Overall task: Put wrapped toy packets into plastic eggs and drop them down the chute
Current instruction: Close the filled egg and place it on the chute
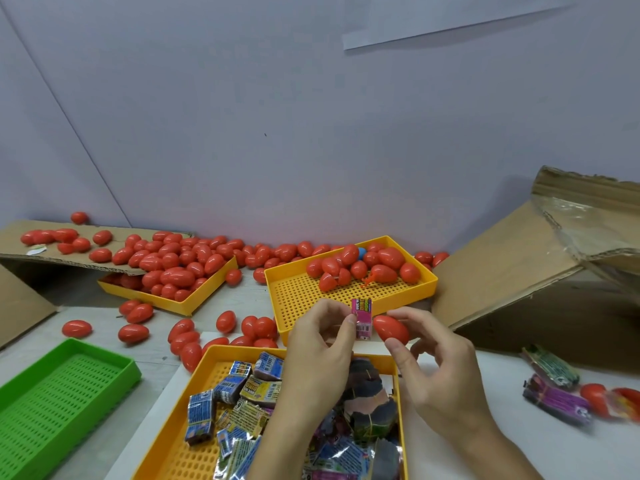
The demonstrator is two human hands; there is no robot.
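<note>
Pale table against a lilac wall: both hands working above the trays.

Left hand is pinching a pink wrapped packet between thumb and forefinger, long axis standing upright, printed face toward the camera. Right hand is gripping a glossy red egg just beside it, fingers curled round, long axis lying tilted, narrow end pointing up-left toward the packet. Both are hovering between the yellow packet tray and the yellow egg tray; a green tray is sitting at left.
</note>
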